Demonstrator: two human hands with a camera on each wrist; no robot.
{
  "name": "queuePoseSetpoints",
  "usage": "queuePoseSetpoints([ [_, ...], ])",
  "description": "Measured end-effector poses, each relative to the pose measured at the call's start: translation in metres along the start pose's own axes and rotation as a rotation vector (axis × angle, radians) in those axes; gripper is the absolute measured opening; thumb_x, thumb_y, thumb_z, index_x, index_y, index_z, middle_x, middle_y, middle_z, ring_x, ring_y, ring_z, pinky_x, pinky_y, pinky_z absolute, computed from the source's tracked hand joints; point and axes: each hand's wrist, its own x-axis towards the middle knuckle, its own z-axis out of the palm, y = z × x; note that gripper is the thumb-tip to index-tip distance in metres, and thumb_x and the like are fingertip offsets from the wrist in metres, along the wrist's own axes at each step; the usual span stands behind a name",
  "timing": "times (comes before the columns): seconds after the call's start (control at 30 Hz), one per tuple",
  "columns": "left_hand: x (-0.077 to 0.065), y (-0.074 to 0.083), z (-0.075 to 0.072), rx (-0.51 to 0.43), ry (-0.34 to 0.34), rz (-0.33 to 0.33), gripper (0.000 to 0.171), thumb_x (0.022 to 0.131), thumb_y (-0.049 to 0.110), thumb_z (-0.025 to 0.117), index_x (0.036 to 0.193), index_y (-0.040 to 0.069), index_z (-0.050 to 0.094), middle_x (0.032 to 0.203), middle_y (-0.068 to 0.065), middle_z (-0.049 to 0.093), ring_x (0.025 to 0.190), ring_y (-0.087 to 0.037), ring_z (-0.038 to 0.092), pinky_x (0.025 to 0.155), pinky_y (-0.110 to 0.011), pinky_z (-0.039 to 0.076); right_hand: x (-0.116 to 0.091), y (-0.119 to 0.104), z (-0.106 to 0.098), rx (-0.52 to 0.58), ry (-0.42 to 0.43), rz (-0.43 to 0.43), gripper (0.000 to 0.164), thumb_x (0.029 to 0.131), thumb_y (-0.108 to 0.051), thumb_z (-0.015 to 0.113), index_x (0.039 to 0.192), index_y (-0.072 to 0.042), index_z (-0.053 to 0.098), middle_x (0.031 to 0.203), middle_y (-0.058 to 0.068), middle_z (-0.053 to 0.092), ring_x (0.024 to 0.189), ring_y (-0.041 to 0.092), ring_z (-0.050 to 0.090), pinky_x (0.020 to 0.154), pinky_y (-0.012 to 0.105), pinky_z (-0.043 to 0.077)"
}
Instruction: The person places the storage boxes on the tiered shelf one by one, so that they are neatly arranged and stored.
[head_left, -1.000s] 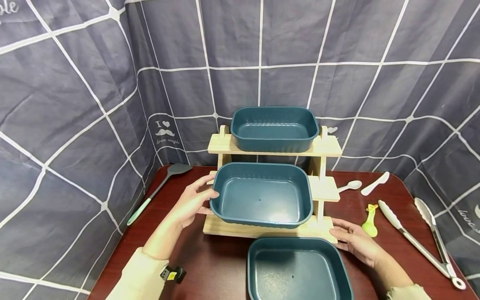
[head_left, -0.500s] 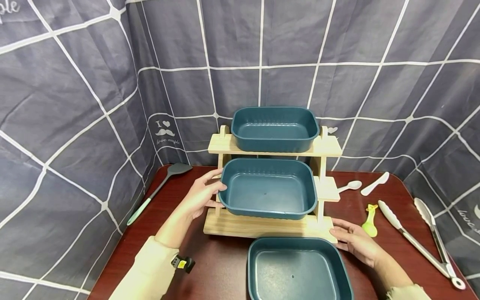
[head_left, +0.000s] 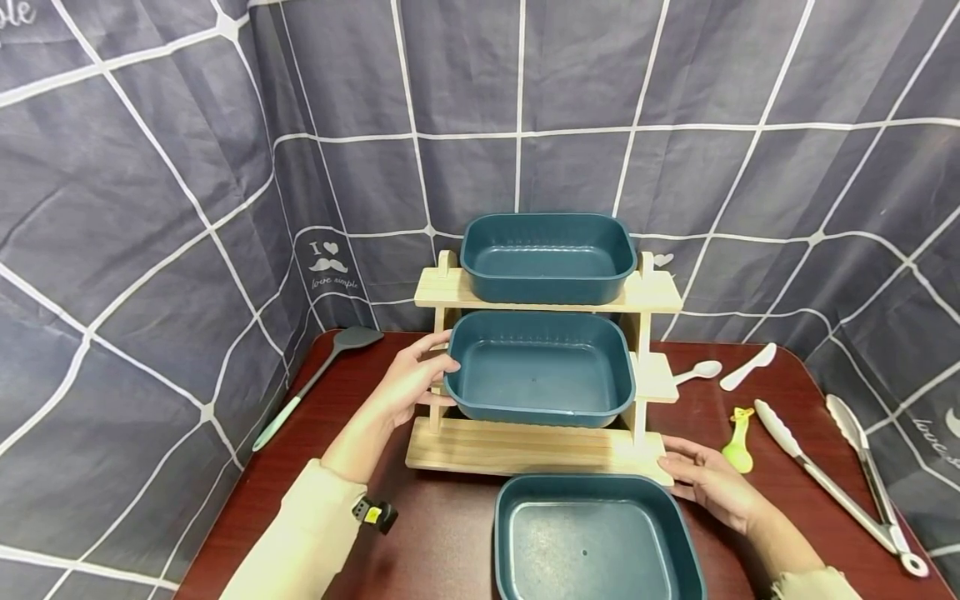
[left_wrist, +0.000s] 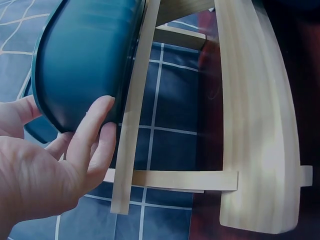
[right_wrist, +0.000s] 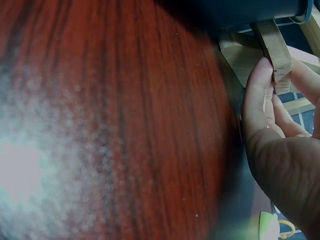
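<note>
A three-tier wooden shelf rack [head_left: 517,448] stands on the table. My left hand [head_left: 401,385] holds a dark teal plastic bin [head_left: 536,379] by its left end, thumb over the rim. In the left wrist view, the fingers of the left hand [left_wrist: 55,167] spread along the outer end wall of the bin [left_wrist: 82,65], low against the middle board. That bin sits at the middle tier. My right hand [head_left: 712,485] grips the right end of the bottom board; the right wrist view shows thumb and fingers on either side of the board's end [right_wrist: 276,50].
A matching bin [head_left: 551,262] sits on the top tier, another [head_left: 592,542] on the table in front. Left lies a spatula [head_left: 318,375]. To the right are a white spoon [head_left: 705,369], a white knife [head_left: 750,367], a green spoon [head_left: 739,450] and tongs [head_left: 836,487]. Curtains hang behind.
My left hand has pushed the middle bin back and slightly right, uncovering more of the bottom board. My right hand has stayed on the board's end.
</note>
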Motion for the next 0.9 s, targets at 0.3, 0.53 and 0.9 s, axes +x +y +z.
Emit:
queuePoseSetpoints([
  [0.3,0.009,0.002,0.0,-0.019,0.001,-0.003,0.062,0.093,0.01,0.067,0.152,0.021,0.052,0.137,-0.02,0.063,0.115,-0.036,0.069,0.078,-0.052,0.062,0.001,0.001,0.0,0.004,-0.016,-0.018,0.041,0.109,-0.01,0.052,0.149,-0.009,0.043,0.122,0.001,0.068,0.111,0.014,0.068,0.095,0.037,0.057],
  [0.53,0.016,0.003,0.0,-0.021,0.014,-0.013,0.062,0.092,0.011,0.067,0.151,0.022,0.052,0.133,-0.021,0.064,0.114,-0.035,0.069,0.077,-0.052,0.062,0.002,0.001,0.0,-0.007,-0.011,-0.009,0.047,0.109,-0.011,0.052,0.153,-0.004,0.038,0.122,0.002,0.068,0.11,0.015,0.068,0.095,0.037,0.057],
  [0.9,0.027,0.005,0.009,-0.052,-0.003,-0.01,0.061,0.091,0.01,0.067,0.15,0.022,0.054,0.134,-0.019,0.063,0.113,-0.034,0.07,0.076,-0.052,0.062,0.0,0.003,-0.001,0.008,-0.021,-0.019,0.031,0.109,-0.01,0.052,0.138,-0.02,0.053,0.121,0.001,0.068,0.11,0.015,0.068,0.095,0.037,0.057],
])
